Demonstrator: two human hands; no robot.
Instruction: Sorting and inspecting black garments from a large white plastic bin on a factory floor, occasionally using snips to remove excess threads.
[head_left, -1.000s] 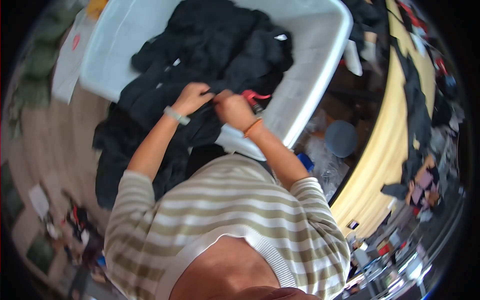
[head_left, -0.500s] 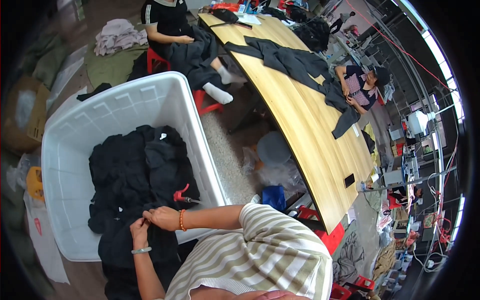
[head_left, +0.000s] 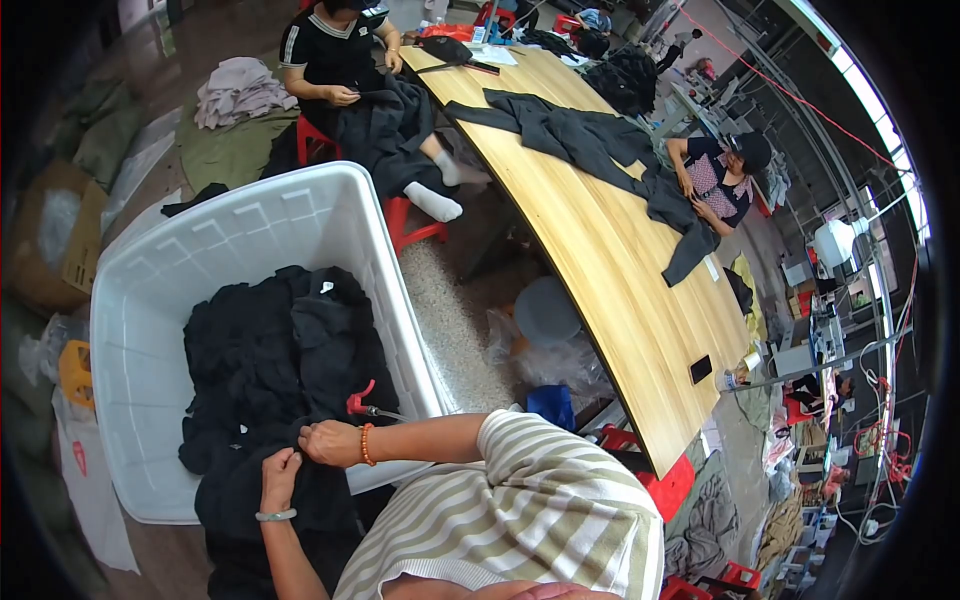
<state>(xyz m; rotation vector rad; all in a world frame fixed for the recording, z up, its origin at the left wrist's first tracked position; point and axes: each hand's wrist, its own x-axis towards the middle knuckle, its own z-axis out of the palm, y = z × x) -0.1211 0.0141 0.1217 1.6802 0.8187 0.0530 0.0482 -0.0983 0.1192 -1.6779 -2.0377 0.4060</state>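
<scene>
Dark clothing [head_left: 250, 340] is heaped in a large white plastic bin [head_left: 130, 400]. A black garment [head_left: 225, 505] hangs from the heap over the bin's near rim toward my lap. My left hand [head_left: 279, 480], with a pale bangle at the wrist, pinches the cloth with closed fingers. Just above and to the right, my right hand [head_left: 332, 443], wearing orange beads, is closed on the same garment. A small gap separates the two hands. A red-handled tool [head_left: 361, 398] with a thin metal shaft lies by the bin's right wall, close to my right hand.
A long wooden table [head_left: 600, 250] at the right bears a spread dark garment [head_left: 570, 130] and a phone [head_left: 700, 369]. One person sits on a red stool [head_left: 400, 225] beyond the bin; another leans at the table's far side. A cardboard box [head_left: 65, 235] stands at left.
My hands have moved slightly apart, the left one lower and the right one a little to the right. The seated person has raised one hand toward the table.
</scene>
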